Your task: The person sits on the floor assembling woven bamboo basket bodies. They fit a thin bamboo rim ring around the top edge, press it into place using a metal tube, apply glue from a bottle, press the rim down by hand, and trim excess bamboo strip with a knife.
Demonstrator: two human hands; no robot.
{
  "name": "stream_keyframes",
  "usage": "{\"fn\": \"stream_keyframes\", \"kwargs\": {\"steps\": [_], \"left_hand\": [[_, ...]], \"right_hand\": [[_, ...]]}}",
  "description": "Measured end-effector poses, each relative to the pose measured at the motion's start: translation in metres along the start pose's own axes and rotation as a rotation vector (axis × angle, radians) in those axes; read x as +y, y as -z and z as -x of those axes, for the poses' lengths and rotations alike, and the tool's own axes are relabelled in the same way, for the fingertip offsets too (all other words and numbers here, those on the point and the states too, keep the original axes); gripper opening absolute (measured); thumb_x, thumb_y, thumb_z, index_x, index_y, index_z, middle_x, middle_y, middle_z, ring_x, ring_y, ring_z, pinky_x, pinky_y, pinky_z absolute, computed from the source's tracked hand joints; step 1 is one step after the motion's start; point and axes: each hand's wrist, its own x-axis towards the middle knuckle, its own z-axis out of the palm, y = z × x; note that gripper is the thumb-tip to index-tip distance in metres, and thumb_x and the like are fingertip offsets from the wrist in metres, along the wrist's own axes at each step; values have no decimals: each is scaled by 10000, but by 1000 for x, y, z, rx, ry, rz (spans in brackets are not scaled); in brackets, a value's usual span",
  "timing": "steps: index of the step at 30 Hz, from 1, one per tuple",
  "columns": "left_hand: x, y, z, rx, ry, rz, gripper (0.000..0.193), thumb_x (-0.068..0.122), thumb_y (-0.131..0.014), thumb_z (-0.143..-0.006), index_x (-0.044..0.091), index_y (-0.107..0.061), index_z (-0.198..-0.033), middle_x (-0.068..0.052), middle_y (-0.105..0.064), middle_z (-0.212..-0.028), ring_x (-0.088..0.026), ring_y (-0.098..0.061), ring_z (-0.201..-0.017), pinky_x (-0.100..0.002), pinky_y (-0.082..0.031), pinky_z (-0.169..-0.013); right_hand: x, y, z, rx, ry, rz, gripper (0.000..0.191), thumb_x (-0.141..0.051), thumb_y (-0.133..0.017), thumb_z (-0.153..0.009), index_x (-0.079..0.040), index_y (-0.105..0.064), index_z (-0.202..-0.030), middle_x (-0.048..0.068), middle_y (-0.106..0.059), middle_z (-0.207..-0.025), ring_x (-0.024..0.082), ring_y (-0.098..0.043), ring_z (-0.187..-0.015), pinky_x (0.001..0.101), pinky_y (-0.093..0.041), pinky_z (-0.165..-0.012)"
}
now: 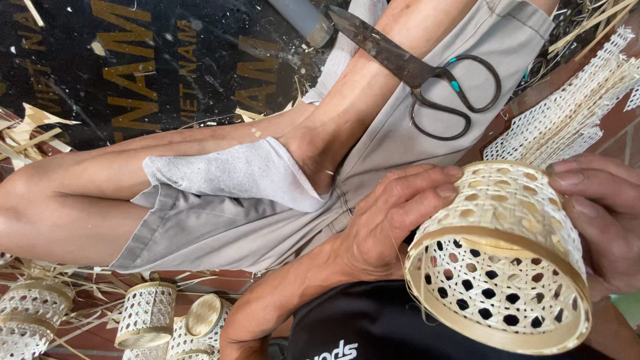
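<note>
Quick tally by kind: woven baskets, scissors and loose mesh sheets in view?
Woven baskets: 4 – one held between left hand and right hand, three on the floor
Scissors: 1
Mesh sheet pile: 1
Total: 6

Scissors [427,83] lie on thigh just above woven basket [501,257]; woven mesh sheets [573,113] crowd upper right; finished baskets [147,313] clutter floor lower left; dark mat [133,67] open.

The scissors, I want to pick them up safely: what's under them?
The scissors lie on a bent leg, blade over bare shin, handles over grey shorts. What lies beneath the leg is covered.
</note>
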Motion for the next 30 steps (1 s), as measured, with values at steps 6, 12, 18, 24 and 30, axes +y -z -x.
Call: {"fn": "stream_keyframes", "kwargs": {"steps": [6, 12, 18, 24, 30], "left_hand": [[-1, 4, 4, 0, -3, -15, 759, 176, -946, -869, 28, -473, -1443, -173, -568, -1431, -319, -629, -1247, -370, -534, -1070], [-11, 15, 14, 21, -60, -35, 757, 170, -928, -886, 19, -440, -1445, -186, -527, -1468, -341, -590, -1287, -411, -526, -1097], [-17, 99, 11, 125, -96, -554, 786, 202, -928, -790, 28, -472, -1406, -195, -520, -1430, -385, -556, -1293, -529, -492, -1120], [5, 173, 13, 130, 77, -816, 879, 289, -988, -775, 94, -495, -1476, -112, -538, -1491, -284, -540, -1308, -460, -462, -1102], [5, 156, 29, 583, 409, 487, 960, 183, -913, -831, 95, -345, -1599, -52, -330, -1682, -202, -343, -1575, -386, -489, -1173]], "right_hand": [[-14, -15, -2, 54, -217, -107, 363, -116, -661, -1138, -141, -529, -1475, 145, -589, -1245, 267, -607, -1168, 353, -558, -1021], [-10, -30, -28, 76, -32, -115, 379, -203, -639, -975, -46, -518, -1298, 218, -577, -1170, 375, -606, -1153, 487, -551, -1019], [-25, -62, -111, 8, 357, -50, 300, -314, -727, -946, -86, -594, -1090, 144, -668, -1107, 354, -629, -1041, 561, -473, -916], [-32, -125, -213, -159, 551, -141, 255, -153, -786, -807, -34, -680, -1005, 139, -723, -1079, 306, -688, -1049, 509, -530, -929], [-20, -173, -206, -257, -236, -919, 338, -53, -753, -898, 17, -645, -1211, 88, -733, -1149, 141, -692, -1021, 342, -557, -903]]}}
